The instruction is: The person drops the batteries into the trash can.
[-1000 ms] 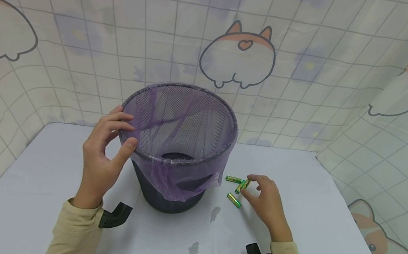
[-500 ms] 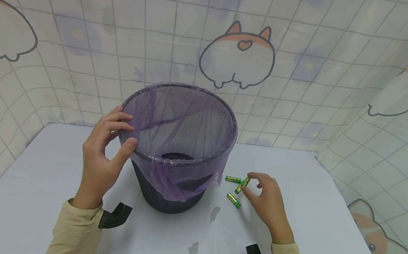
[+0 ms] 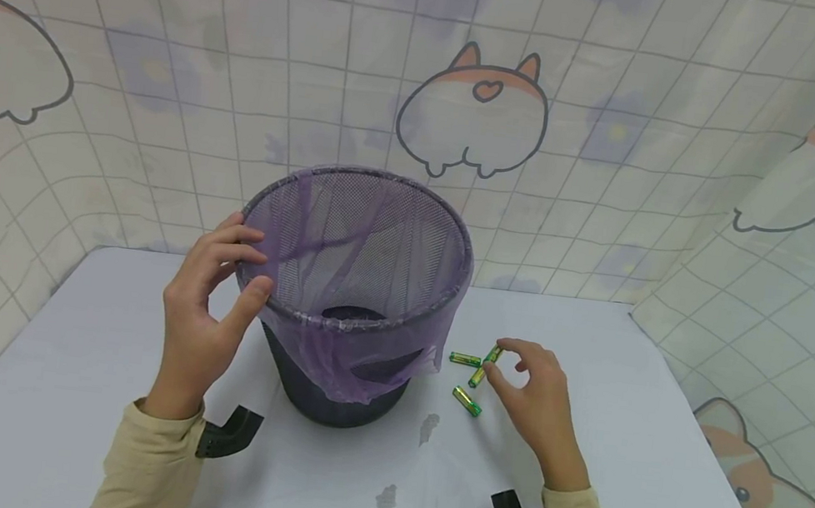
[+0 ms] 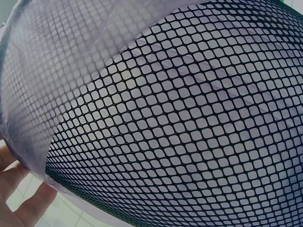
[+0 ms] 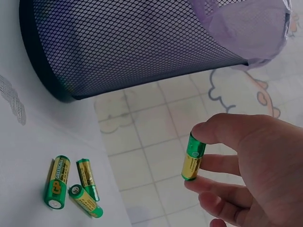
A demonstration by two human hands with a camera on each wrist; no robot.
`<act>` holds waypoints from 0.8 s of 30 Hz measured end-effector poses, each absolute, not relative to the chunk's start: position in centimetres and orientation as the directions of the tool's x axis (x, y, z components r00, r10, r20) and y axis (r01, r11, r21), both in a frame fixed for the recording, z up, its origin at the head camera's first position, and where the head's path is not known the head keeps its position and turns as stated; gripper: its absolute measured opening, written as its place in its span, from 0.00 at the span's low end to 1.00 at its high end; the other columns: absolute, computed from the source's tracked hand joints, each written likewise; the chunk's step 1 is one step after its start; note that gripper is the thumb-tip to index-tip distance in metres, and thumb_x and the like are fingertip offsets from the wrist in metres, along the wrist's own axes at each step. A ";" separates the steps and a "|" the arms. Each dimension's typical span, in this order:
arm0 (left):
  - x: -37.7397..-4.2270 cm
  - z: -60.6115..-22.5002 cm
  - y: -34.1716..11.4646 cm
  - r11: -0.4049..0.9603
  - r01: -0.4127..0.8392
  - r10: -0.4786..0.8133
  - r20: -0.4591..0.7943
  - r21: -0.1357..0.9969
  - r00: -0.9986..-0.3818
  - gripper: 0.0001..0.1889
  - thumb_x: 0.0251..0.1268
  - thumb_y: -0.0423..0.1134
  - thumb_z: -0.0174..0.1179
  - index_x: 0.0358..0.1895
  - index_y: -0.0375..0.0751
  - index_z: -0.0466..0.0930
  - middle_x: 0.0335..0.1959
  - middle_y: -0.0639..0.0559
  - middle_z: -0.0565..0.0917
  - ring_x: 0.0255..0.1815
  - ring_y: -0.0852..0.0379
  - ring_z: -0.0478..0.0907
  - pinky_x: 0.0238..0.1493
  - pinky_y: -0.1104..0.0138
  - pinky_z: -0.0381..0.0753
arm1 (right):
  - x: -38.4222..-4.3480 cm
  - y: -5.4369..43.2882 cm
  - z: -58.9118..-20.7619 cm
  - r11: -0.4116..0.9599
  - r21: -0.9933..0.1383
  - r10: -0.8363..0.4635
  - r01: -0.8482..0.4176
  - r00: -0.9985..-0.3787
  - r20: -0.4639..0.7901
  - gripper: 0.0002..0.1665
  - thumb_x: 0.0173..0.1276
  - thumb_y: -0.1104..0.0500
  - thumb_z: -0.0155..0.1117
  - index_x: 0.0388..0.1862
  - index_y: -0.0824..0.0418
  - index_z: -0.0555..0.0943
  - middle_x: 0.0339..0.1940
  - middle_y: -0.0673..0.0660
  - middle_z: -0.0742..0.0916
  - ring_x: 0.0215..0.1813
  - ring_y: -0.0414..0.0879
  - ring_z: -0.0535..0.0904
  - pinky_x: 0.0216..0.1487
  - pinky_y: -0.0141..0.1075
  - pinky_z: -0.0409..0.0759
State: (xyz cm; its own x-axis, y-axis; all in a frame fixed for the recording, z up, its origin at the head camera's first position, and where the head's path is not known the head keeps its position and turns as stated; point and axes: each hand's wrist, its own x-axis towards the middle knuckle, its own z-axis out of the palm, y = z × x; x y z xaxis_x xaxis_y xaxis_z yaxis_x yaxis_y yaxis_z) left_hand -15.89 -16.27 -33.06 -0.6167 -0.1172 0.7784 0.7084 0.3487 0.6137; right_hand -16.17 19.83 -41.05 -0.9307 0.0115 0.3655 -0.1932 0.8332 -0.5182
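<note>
A black mesh wastebasket (image 3: pixel 288 370) stands on the table, lined with a thin purple plastic bag (image 3: pixel 365 362) folded over its rim. My left hand (image 3: pixel 199 322) grips the rim on the left side, thumb and fingers around the edge. To the right of the basket, my right hand (image 3: pixel 535 394) pinches a green and gold battery (image 5: pixel 193 158) between thumb and fingertip, raised above the table in the right wrist view. Three more batteries lie on the tabletop: one labelled GP (image 5: pixel 57 182), a thin one (image 5: pixel 87 177) and a slanted one (image 5: pixel 86 201) close together.
The white table (image 3: pixel 653 483) has two grey patches (image 3: pixel 387 500) in front of the basket. Behind and beside it hangs a tiled-pattern curtain (image 3: pixel 611 185) with cartoon corgis. Dark camera mounts (image 3: pixel 230 432) sit on both wrists.
My right hand has risen slightly with the battery in its pinch, away from the other batteries. My left hand and the wastebasket hold still.
</note>
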 end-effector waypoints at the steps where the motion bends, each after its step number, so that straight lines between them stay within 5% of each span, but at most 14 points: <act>1: -15.9 -33.1 -16.3 0.347 0.709 -0.117 0.778 0.614 -0.617 0.10 0.56 0.30 0.61 0.42 0.30 0.80 0.55 0.42 0.80 0.72 0.47 0.66 0.64 0.72 0.74 | -16.2 19.8 -41.0 0.831 -0.519 0.012 -0.200 -0.926 0.376 0.21 0.60 0.55 0.69 0.53 0.56 0.81 0.51 0.57 0.86 0.43 0.50 0.76 0.38 0.39 0.70; 24: -15.8 -33.0 -16.2 0.347 0.707 -0.118 0.777 0.616 -0.619 0.10 0.57 0.29 0.61 0.42 0.29 0.80 0.55 0.43 0.80 0.72 0.47 0.66 0.63 0.73 0.73 | -15.4 19.3 -39.6 0.792 -0.515 0.014 -0.328 -0.834 0.552 0.21 0.57 0.57 0.72 0.51 0.56 0.82 0.48 0.55 0.87 0.39 0.45 0.73 0.36 0.38 0.69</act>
